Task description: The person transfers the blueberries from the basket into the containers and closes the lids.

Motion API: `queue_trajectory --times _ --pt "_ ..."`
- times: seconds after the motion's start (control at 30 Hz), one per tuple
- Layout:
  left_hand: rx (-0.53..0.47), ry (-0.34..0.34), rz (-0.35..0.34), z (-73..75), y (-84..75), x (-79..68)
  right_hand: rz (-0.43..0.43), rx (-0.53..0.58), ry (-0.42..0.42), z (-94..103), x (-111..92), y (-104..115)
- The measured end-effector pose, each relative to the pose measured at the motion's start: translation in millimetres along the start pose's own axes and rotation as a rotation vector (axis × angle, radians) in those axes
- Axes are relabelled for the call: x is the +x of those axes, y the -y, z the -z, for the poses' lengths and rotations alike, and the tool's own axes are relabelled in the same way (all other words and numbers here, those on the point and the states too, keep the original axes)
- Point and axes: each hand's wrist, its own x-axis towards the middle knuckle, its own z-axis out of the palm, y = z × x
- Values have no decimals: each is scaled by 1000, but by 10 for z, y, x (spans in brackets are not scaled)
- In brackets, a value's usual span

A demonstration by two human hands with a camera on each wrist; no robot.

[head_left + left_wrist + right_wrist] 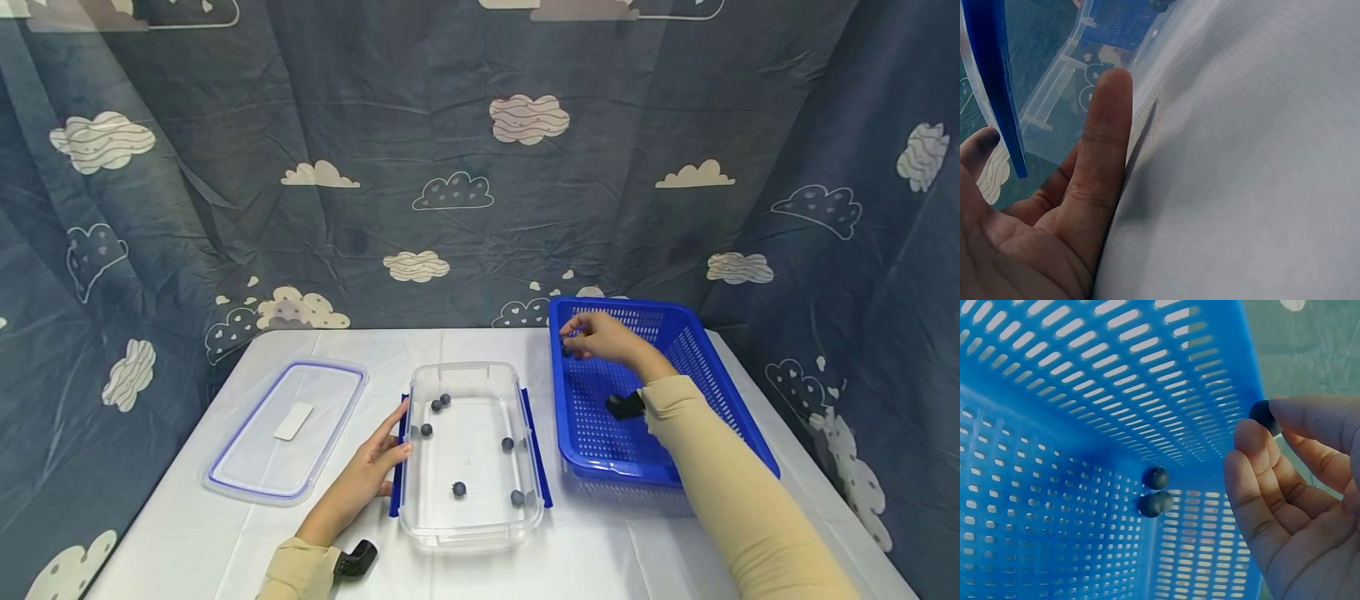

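Fingertips of my right hand (600, 337) pinch a blueberry (1263, 417), above the far left corner of the blue basket (671, 476). Below it, three more blueberries (1156, 478) lie together in the basket's corner in the right wrist view. My left hand (362, 471) rests against the left side of a clear plastic box (472, 533), fingers mostly straight, thumb at the rim by the blue side latch (994, 75). Inside this lidless box several blueberries (459, 489) lie scattered over the bottom.
A clear lid (251, 458) with a blue seal lies at the left of the white-covered table (600, 550), a small white label on it. The basket stands close to the right of the box, whose blue latches hang down its sides. A cloud-patterned cloth (450, 75) hangs behind.
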Motion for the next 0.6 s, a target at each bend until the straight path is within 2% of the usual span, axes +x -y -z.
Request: queue_trajectory --times 0.33,0.6 --pt "-4 -1 5 4 -8 -7 15 29 -7 8 1 48" --pt "-10 -2 1 1 -8 -9 24 5 -11 -11 8 124"
